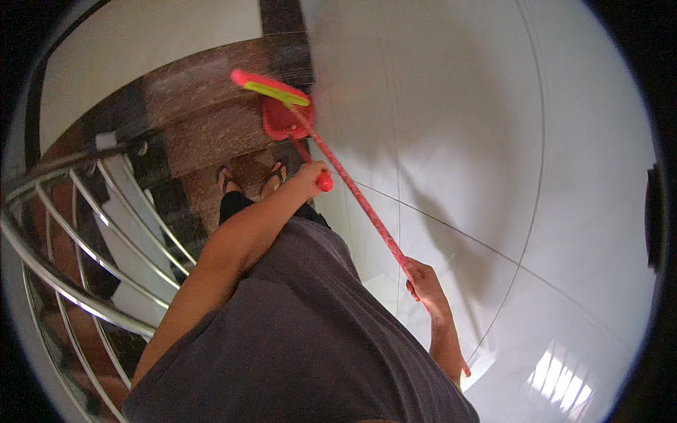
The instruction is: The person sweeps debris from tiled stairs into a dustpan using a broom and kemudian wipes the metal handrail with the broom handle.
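Observation:
My left hand is closed around the handle of a red long-handled dustpan, whose rounded knob sticks out past my fingers. Lower right, my right hand grips the patterned red stick of a broom. The stick runs diagonally up to the broom head, which has a yellow-green block and pinkish-red bristles. In this view the head overlaps the upper part of the dustpan and hides some of it. Whether the two touch, I cannot tell.
I stand in flip-flops on brown stone stairs. A curved metal railing borders the left side. Glossy white tiled wall rises close on my right, and a dark object shows at the right rim.

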The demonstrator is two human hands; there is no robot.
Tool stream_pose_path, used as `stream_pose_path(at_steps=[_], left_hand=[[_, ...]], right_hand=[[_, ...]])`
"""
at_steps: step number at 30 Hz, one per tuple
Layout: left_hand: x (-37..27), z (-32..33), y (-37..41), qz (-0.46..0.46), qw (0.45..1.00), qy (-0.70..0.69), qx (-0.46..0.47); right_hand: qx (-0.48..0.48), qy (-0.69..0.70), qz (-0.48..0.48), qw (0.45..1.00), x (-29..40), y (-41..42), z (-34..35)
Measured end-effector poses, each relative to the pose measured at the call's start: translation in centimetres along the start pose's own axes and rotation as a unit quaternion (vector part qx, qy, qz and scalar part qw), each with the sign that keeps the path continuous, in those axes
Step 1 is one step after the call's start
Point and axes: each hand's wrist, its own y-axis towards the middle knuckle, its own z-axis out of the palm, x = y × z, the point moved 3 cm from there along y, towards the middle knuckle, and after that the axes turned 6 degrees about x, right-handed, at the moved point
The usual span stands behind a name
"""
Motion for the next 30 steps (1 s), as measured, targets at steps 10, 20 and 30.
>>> stream_pose_path(at_steps=[10,20,30], left_hand=[[-4.0,0.2,-3.8,-0.025,0.998,0.03,0.044],[-9.7,-4.9,-8.6,-0.117,0.992,-0.054,0.018],[-16.1,-6.7,-7.5,-0.137,0.985,-0.084,0.066]], right_hand=[[0.046,-0.02,-0.003,0.999,1.3,0.1,1.6],[-0.125,-0.236,-0.363,0.893,12.6,2.2,5.5],[-0.225,-0.276,-0.453,0.817,23.2,5.0,8.8]])
